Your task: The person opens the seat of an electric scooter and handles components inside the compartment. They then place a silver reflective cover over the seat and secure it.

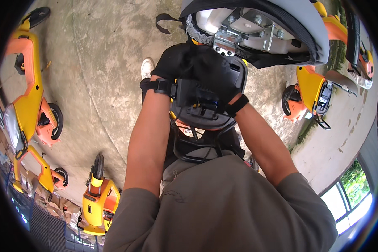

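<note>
My left hand (pixel 173 61) and my right hand (pixel 214 71), both in black gloves, meet just below a tipped-up seat (pixel 317 31). The seat's grey outer cover wraps around a pale underside with bolts and metal parts. Close to my fingers is a silver metal hinge bracket (pixel 227 42) on the seat's edge. Both hands look curled inward; the dark gloves hide the fingertips and anything between them. Beneath my wrists lies the black plastic body (pixel 210 117) of the vehicle, with black tubing (pixel 180 149) nearer my waist.
A black strap (pixel 166 22) loops off the seat's left side. Yellow and orange scooters stand on the left (pixel 31 96), at the lower left (pixel 97 206) and on the right (pixel 308 90). The floor (pixel 101 54) is stained concrete. A window (pixel 348 197) is at lower right.
</note>
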Demonstrator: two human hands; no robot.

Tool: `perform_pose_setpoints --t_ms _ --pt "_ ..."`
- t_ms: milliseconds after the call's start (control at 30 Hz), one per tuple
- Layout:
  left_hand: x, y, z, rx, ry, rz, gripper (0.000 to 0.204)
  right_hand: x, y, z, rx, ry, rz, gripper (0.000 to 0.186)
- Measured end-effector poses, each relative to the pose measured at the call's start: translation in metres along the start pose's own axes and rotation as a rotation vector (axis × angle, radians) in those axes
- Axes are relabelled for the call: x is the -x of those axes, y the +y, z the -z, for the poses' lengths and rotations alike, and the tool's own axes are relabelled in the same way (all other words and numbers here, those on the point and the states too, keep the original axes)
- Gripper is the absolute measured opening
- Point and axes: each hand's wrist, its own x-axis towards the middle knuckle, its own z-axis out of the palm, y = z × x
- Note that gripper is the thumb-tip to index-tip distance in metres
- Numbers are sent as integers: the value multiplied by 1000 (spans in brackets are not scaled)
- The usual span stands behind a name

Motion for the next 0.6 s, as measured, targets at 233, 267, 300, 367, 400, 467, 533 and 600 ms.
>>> perform_pose_setpoints --t_ms 233,267,300,367,400,467,533,600 --pt "0 -29 -13 87 -27 8 24 -43 17 -9 81 3 -106 31" --pt "0 -29 -12 -73 -127 38 28 -46 18 -13 88 18 -141 32" --pt "0 -26 -9 -76 -129 39 28 -52 11 -17 89 29 -172 33" --pt "-2 -21 -6 114 -142 153 29 -51 3 -4 98 -9 -226 31" --pt "2 -22 -5 113 -140 159 29 -46 -10 5 141 -30 -203 26" --pt "5 -29 -5 73 -44 -109 28 -19 -28 15 2 -2 -218 22" --pt "4 -18 -6 -4 -30 -120 28 8 -38 20 -121 31 -244 18" --pt "2 -11 -7 -80 -21 -131 28 30 -44 11 -191 197 -139 14"
